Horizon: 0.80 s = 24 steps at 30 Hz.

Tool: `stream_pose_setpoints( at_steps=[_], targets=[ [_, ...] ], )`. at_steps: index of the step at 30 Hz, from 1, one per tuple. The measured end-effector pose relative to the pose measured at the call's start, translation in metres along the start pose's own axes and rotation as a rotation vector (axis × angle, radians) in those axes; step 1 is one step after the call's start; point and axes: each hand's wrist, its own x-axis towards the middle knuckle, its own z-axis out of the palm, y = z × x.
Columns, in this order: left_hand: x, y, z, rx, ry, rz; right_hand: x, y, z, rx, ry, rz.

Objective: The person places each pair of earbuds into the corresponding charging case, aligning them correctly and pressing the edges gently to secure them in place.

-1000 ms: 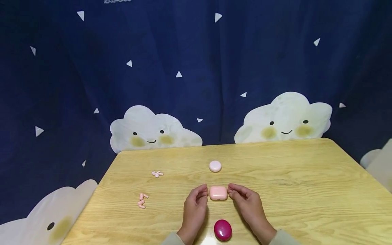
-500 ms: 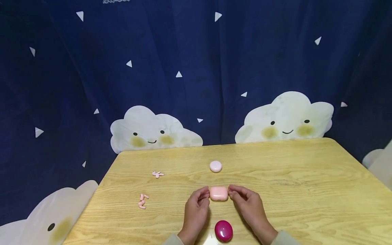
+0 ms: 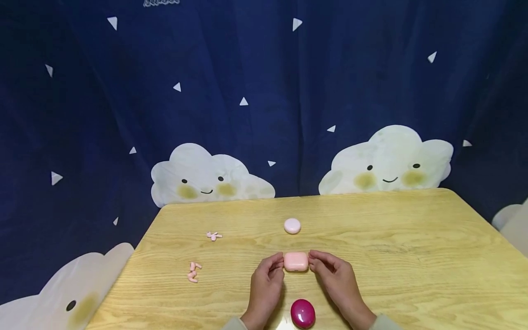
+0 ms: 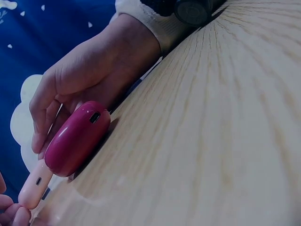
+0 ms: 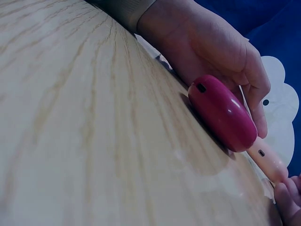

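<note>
Both hands pinch the pale pink case (image 3: 295, 261) by its short ends: left hand (image 3: 266, 286) on one side, right hand (image 3: 336, 279) on the other, fingers curled against it. It sits on the counter (image 3: 412, 256), mid-front. Closest to the person lies a magenta case (image 3: 303, 314), between the wrists. Judged light, rigid and smooth, the pink case may slip; grip the flat ends. Farther off: loose earbuds (image 3: 193, 272), another pair (image 3: 213, 235), a round case (image 3: 292, 226).

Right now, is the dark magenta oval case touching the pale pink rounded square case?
Apart. The head view shows bare wooden table between the dark magenta oval case and the pale pink rounded square case; they only overlap in the wrist views.
</note>
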Motion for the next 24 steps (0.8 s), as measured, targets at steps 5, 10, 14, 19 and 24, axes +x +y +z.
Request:
stream_pose_setpoints(
  at_steps=[5, 10, 14, 19, 24],
  targets=[
    [-0.0015, 0.0008, 0.0005, 0.010, -0.015, 0.005, -0.0013, 0.0005, -0.0006, 0.095, -0.030, 0.024],
    [0.0011, 0.0008, -0.0002, 0.021, -0.019, 0.015, 0.0009, -0.0001, 0.0016, 0.071, -0.051, -0.007],
    [0.0035, 0.0000, -0.0013, 0.036, -0.014, 0.023, 0.0036, -0.0008, 0.0032, 0.029, -0.073, -0.025],
    [0.0037, -0.0003, 0.0002, 0.033, 0.003, 0.021, 0.0045, -0.0026, 0.0030, -0.091, -0.070, -0.049],
    [0.0012, -0.0018, 0.0023, 0.013, 0.038, 0.029, 0.0061, -0.0045, 0.0042, -0.091, -0.077, -0.021]
  ],
)
